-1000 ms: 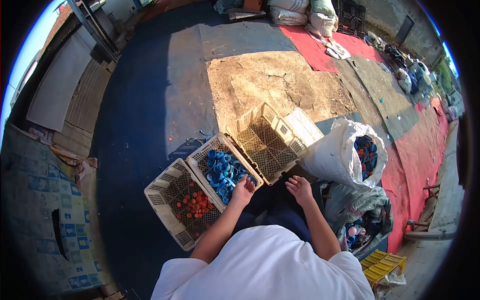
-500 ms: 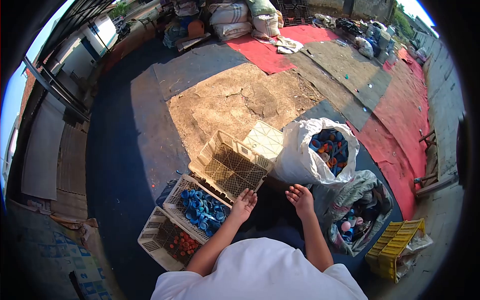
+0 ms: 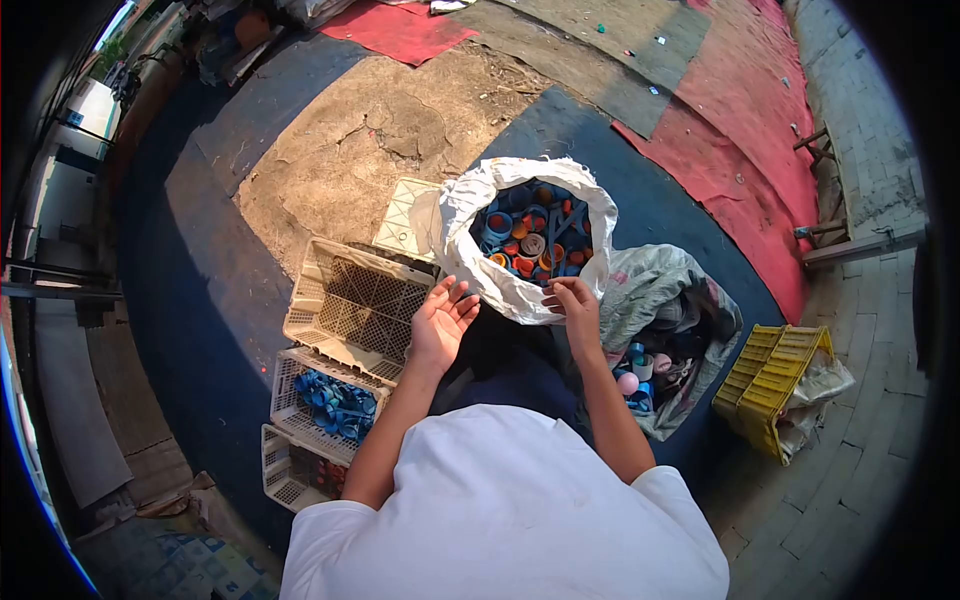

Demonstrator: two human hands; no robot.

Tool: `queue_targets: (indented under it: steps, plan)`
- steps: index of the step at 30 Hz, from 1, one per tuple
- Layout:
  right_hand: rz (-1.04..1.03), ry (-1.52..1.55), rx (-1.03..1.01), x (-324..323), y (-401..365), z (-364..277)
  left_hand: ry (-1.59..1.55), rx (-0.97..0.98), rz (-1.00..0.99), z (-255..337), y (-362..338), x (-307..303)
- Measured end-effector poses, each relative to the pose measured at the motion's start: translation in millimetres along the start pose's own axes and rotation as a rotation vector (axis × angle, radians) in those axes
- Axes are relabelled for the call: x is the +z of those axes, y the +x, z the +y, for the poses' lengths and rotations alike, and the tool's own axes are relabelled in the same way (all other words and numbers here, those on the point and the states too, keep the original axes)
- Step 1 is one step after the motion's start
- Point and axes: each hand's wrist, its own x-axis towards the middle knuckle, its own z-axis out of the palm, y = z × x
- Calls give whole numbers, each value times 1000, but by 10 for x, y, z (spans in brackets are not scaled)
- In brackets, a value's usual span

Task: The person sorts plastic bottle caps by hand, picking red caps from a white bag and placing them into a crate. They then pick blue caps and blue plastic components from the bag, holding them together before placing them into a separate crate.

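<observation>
Dark matting [image 3: 170, 320] covers the ground around the person. The left hand [image 3: 438, 325] is spread wide, palm showing, near the white sack [image 3: 478, 272]; the right hand [image 3: 576, 312] curls narrow at its rim, whether gripping I cannot tell. Coloured caps [image 3: 530, 240] fill the sack. Beyond lie bare ground [image 3: 350, 150], red matting [image 3: 740, 165] and, rightward, a grey wall [image 3: 865, 120].

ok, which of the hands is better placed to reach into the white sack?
Right, probably: the right hand has its fingertips at the near rim of the white sack. The left hand, fingers spread, looks somewhat farther from the sack's mouth, off to the left.
</observation>
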Motion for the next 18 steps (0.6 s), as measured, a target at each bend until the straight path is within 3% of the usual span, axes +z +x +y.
queue_targets:
  steps: [6, 10, 14, 17, 18]
  plan:
    - [89, -316, -210, -339, 325, 41, -6, -54, -70, -117, 196, 262]
    - [-9, -662, -275, -226, 443, -209, -98, -66, -150, -101, 334, 399]
    - [-105, -743, -246, -34, 661, -242, -176, -85, -177, -101, 452, 415]
    - [-136, -898, -461, 99, 948, 28, -169, -109, -215, -65, 490, 395]
    - [-140, -920, -397, 193, 1005, 28, -162, -131, -229, -36, 504, 409]
